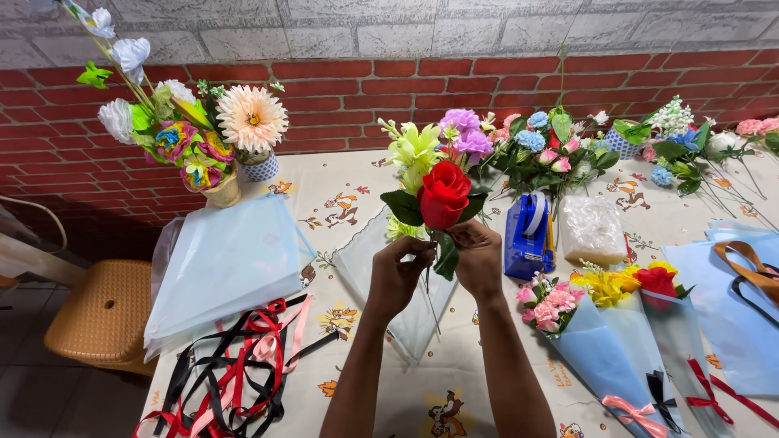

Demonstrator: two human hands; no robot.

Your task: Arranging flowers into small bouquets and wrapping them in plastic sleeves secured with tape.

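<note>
L hand point(398, 272) & R hand point(477, 258) both pinch stem of red artificial rose point(444, 195), upright above clear cone wrap point(381, 259); blue tape dispenser point(527, 235) just R.

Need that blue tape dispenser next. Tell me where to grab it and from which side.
Grip the blue tape dispenser across its narrow body, from above with the right hand. It stands upright just right of that hand, its top clear, while a clear wrapped packet crowds its right side.
</note>
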